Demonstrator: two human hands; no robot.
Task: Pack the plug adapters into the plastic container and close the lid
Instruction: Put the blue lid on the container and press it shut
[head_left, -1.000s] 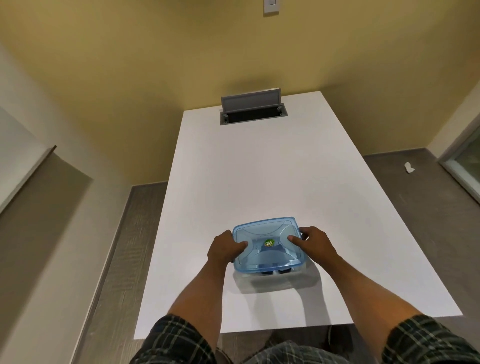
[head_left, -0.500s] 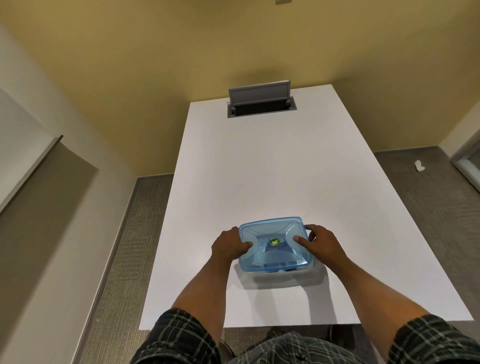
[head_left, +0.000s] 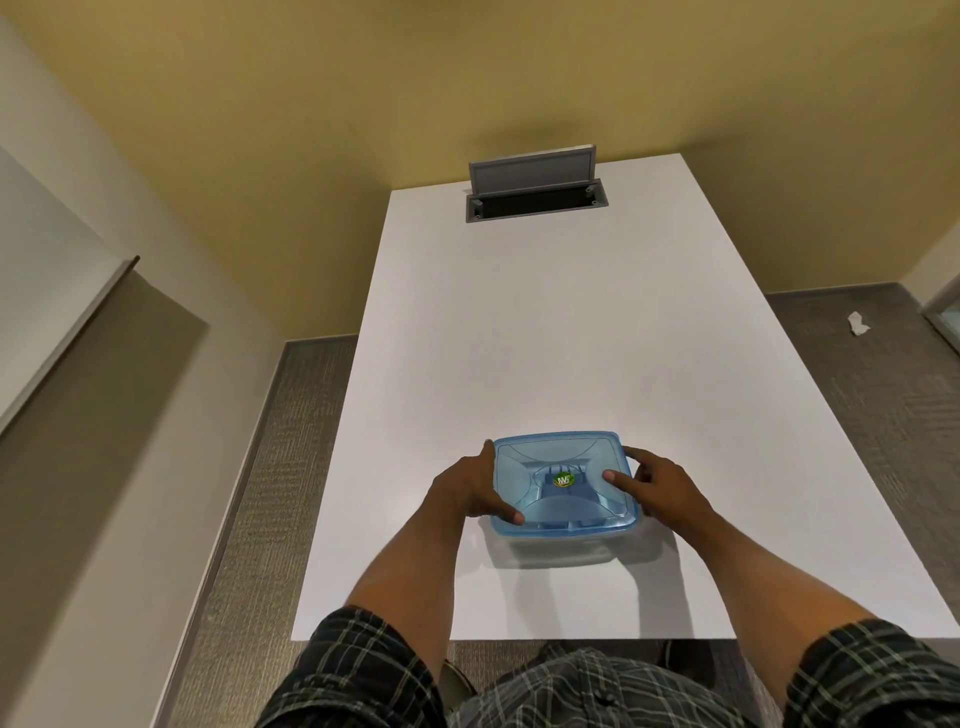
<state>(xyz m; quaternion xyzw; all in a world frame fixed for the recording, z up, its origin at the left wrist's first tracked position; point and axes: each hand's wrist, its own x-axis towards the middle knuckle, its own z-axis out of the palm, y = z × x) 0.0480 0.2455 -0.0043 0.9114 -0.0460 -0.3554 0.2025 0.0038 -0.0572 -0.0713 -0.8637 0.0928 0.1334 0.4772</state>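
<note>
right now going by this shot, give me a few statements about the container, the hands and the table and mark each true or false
1. The blue lid sits on top of the container. True.
2. Only one hand touches the container. False: the left hand and the right hand are both on it, one at each side.
3. Loose plug adapters lie on the white table. False: none can be seen on it.
4. A round green sticker sits at the middle of the lid. True.
5. The grey hatch at the table's far end is shut. False: its flap stands up, open.
</note>
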